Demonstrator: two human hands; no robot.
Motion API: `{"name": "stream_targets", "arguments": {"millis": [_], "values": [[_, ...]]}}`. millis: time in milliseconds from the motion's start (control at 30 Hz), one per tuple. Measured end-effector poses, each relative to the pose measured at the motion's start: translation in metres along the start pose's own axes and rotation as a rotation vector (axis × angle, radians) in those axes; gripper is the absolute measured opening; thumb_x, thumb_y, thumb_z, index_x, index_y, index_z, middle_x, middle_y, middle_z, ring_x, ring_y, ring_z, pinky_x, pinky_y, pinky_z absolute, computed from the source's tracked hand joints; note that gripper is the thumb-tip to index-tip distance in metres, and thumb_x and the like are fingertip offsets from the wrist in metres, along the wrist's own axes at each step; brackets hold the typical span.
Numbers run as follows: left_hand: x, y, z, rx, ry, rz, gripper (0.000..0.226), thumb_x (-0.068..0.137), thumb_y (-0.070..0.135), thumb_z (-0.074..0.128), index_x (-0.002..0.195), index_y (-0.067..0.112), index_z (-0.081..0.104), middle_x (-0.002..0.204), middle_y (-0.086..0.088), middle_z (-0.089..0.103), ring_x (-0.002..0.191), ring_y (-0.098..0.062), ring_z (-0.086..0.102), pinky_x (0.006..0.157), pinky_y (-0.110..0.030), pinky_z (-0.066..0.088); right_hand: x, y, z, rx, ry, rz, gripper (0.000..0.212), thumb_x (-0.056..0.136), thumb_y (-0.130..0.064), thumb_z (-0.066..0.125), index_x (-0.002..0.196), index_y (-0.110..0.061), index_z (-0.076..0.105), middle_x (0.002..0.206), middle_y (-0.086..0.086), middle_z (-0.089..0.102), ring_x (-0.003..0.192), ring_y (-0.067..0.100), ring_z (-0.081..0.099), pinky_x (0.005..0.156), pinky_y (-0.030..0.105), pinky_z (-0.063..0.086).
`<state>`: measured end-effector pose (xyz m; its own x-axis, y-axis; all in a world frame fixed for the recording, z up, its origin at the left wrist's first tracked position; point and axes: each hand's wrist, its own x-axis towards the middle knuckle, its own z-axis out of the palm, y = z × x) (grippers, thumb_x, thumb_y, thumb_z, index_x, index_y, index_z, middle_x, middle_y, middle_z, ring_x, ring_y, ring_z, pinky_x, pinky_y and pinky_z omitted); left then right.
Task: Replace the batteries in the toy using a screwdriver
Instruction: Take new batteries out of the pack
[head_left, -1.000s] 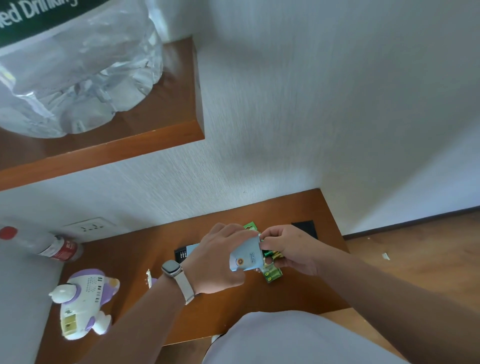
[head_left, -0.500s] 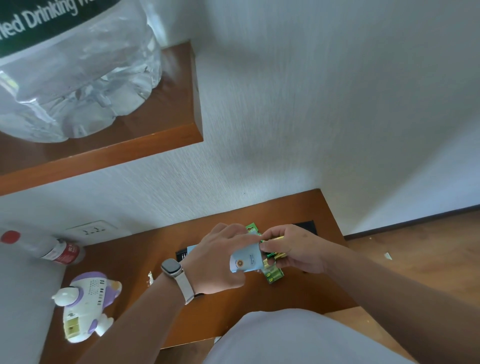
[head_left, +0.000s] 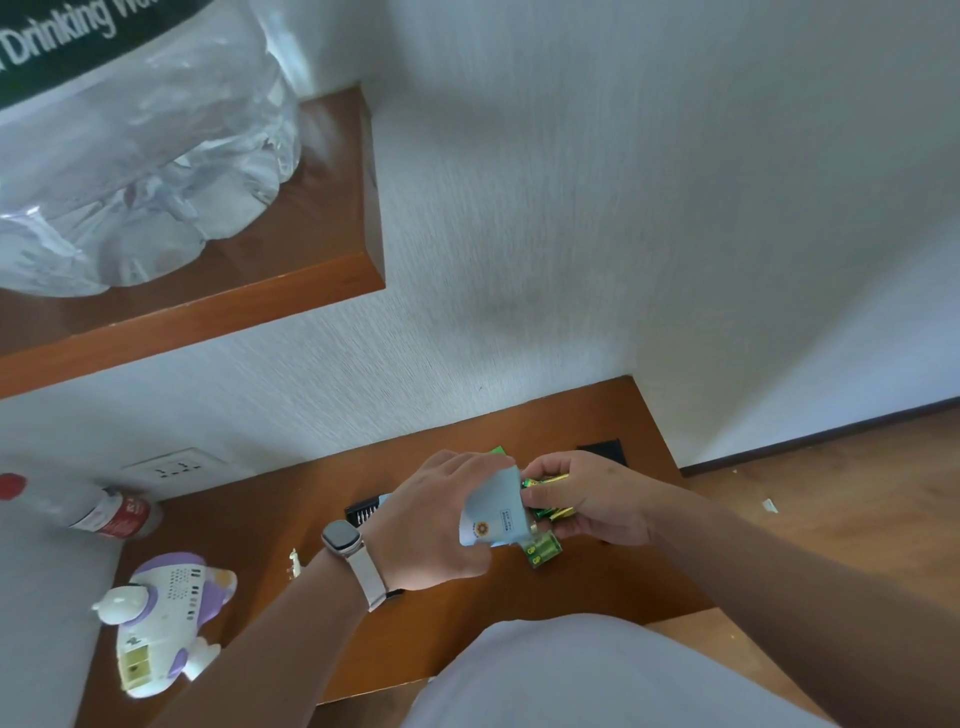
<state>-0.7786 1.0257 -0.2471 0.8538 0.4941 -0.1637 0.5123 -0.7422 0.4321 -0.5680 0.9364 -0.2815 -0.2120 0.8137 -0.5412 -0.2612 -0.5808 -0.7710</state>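
**A:** Spotted the toy (head_left: 166, 618) lying on the table (head_left: 260, 525), far left, near the front edge.

**B:** Found a bottle (head_left: 93, 512) behind it, against the wall, left of the socket (head_left: 174, 464).

**A:** Caught the left hand (head_left: 431, 530) mid-table gripping a packet (head_left: 493, 514), right hand (head_left: 592, 499) just right of it, pinching batteries (head_left: 545, 488).

**B:** Noted a shelf (head_left: 322, 234) up left, jug (head_left: 135, 171) on it.

The table (head_left: 249, 519) and shelf (head_left: 322, 244) are brown wood, smooth, satin sheen. The wall (head_left: 571, 208) is white, finely ribbed, matt. The toy (head_left: 166, 613) is smooth glossy plastic. The batteries (head_left: 545, 552) carry a shiny green-gold wrap. The pack (head_left: 496, 514) is matt pale-blue card.
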Motion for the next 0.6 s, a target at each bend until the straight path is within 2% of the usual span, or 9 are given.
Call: {"name": "stream_targets", "arguments": {"millis": [100, 233, 367, 533, 600], "values": [[-0.0001, 0.002, 0.0016, 0.02, -0.024, 0.026, 0.077, 0.07, 0.038, 0.068, 0.138, 0.046, 0.034, 0.134, 0.017, 0.052, 0.117, -0.003, 0.037, 0.086, -0.015, 0.042, 0.0023, 0.001, 0.0024, -0.067, 0.02, 0.001, 0.022, 0.093, -0.026, 0.068, 0.109, -0.011, 0.067, 0.103, 0.008, 0.076, 0.096, 0.025, 0.07, 0.068, 0.024, 0.057], [0.0007, 0.0035, 0.0025, 0.056, -0.024, 0.071, 0.073, 0.074, 0.037, 0.069, 0.142, 0.038, 0.041, 0.14, 0.015, 0.049, 0.123, -0.006, 0.035, 0.091, -0.016, 0.04, 0.0055, 0.0026, 0.0038, -0.08, 0.03, 0.019, 0.023, 0.092, -0.032, 0.069, 0.109, -0.017, 0.069, 0.102, 0.005, 0.076, 0.1, 0.026, 0.07, 0.076, 0.028, 0.057], [0.0003, 0.0038, 0.0016, 0.026, -0.024, 0.066, 0.073, 0.075, 0.036, 0.068, 0.143, 0.036, 0.042, 0.142, 0.014, 0.048, 0.126, -0.008, 0.035, 0.099, -0.024, 0.045, 0.0078, 0.0041, 0.0028, -0.036, 0.033, 0.04, 0.02, 0.091, -0.032, 0.07, 0.105, -0.019, 0.07, 0.101, 0.007, 0.076, 0.092, 0.022, 0.068, 0.072, 0.026, 0.057], [0.0008, -0.001, 0.0059, -0.037, -0.014, 0.031, 0.078, 0.074, 0.034, 0.072, 0.144, 0.041, 0.037, 0.14, 0.016, 0.044, 0.122, -0.002, 0.031, 0.091, -0.009, 0.037, 0.0085, 0.0036, -0.0007, 0.051, 0.007, 0.045, 0.025, 0.091, -0.029, 0.067, 0.11, -0.013, 0.065, 0.102, 0.011, 0.076, 0.086, 0.02, 0.066, 0.064, 0.022, 0.056], [-0.0003, -0.0023, 0.0067, -0.054, -0.01, 0.034, 0.08, 0.073, 0.034, 0.074, 0.141, 0.048, 0.033, 0.137, 0.021, 0.04, 0.121, 0.0, 0.031, 0.089, -0.008, 0.037, 0.0079, 0.0041, -0.0022, 0.09, -0.023, 0.047, 0.029, 0.091, -0.028, 0.066, 0.114, -0.011, 0.062, 0.103, 0.013, 0.075, 0.081, 0.018, 0.068, 0.059, 0.02, 0.054]]}}
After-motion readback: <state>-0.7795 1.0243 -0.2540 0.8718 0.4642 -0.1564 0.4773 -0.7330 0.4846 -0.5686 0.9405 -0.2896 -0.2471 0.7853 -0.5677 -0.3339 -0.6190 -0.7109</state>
